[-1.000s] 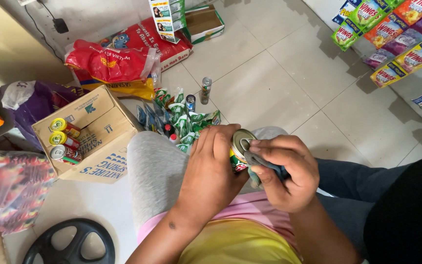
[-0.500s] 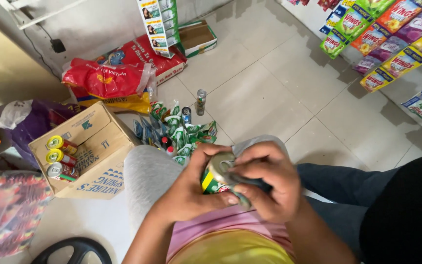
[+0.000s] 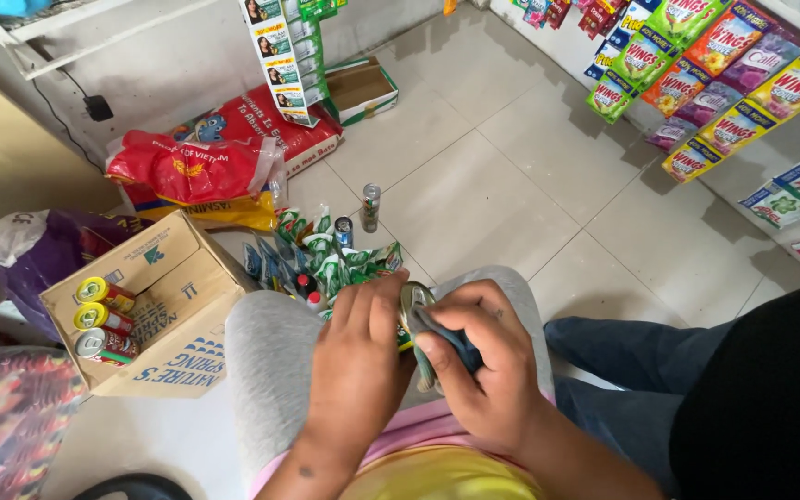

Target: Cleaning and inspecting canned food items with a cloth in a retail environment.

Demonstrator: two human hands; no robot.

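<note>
So the thing in play is a small can (image 3: pixel 411 310), held up over the person's lap, right above the grey-clad knees (image 3: pixel 270 370). You only see its metal top and a sliver of green and yellow side, the rest is buried between the two hands. The left hand (image 3: pixel 356 370) is wrapped round it from the left, fingers curled over the side and pressing on it. The right hand (image 3: pixel 483 370) is closed on a strip of dark blue-grey cloth or plastic (image 3: pixel 446 341) that runs across the can's top, thumb pushed down on it right by the rim. Can't tell exactly what that strip is.

Just past the knees on the tiled floor (image 3: pixel 511 167) there's a pile of green sachets (image 3: pixel 326 255) with a couple of little bottles mixed in, and two more small cans standing upright, one grey-green (image 3: pixel 371 206) and one darker (image 3: pixel 343 231) just beside the pile.

To the left sits an open cardboard box (image 3: pixel 173 306) with three cans (image 3: pixel 104 319) lying on their sides at its left end, yellow and red ones. Behind that are a red sack (image 3: pixel 192 167) and a purple bag (image 3: pixel 39 250). Over on the right wall hang rows of colourful sachet packs (image 3: pixel 696 65). Someone in dark blue trousers (image 3: pixel 622 352) sits close on the right, leg touching the person's knee.
</note>
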